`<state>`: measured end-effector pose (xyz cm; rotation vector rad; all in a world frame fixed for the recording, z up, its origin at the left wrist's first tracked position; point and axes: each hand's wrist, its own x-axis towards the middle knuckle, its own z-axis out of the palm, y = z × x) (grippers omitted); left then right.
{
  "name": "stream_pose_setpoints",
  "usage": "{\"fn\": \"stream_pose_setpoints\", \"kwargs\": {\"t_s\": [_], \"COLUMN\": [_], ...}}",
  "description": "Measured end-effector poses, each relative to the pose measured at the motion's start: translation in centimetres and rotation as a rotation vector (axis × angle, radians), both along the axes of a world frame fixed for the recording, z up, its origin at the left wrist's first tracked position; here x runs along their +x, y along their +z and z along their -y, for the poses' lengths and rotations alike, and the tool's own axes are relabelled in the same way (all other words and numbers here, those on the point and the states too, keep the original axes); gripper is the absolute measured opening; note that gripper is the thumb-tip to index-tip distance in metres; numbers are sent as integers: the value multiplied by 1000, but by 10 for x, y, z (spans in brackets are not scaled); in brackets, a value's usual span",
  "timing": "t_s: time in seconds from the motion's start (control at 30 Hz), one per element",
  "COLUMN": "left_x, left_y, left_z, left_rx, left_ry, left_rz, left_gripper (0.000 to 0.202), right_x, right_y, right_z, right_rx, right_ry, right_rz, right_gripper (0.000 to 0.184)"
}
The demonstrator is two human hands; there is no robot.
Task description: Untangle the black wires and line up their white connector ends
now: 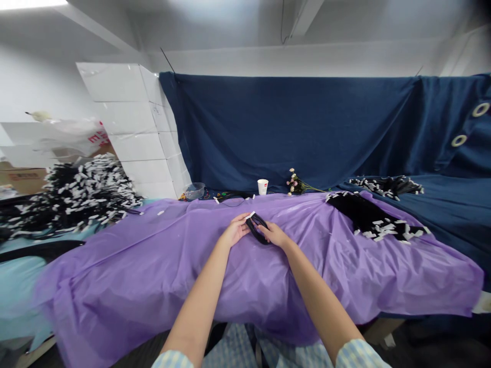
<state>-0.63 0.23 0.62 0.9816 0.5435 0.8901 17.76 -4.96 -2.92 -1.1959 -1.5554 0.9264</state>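
Both my hands meet over the middle of a purple plastic sheet (153,266) that covers the table. My left hand (235,231) and my right hand (273,234) both pinch a small black elastic band (256,227) with a white tag at its top end. The band lies looped between my fingers, just above the sheet. Fingers of both hands are curled closed on it.
A big heap of black bands with white tags (80,197) lies at the left, a smaller pile (370,217) at the right and another (387,185) behind it. A paper cup (263,186), a clear bowl (195,190) and small flowers (297,184) stand before a blue curtain (307,128).
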Motion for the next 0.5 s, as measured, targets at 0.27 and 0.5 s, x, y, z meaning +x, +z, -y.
{"fn": "stream_pose_setpoints", "kwargs": {"t_s": [0.27, 0.5], "left_x": [1, 5], "left_y": [1, -6], "left_z": [1, -4], "left_rx": [-18, -44], "left_ry": [2, 61], "left_rz": [-27, -34], "left_gripper": [23, 22], "right_x": [-3, -6], "right_y": [1, 2], "right_z": [1, 1], "right_rx": [16, 60], "right_ry": [-13, -47], "right_rz": [0, -5], "right_gripper": [25, 23]}}
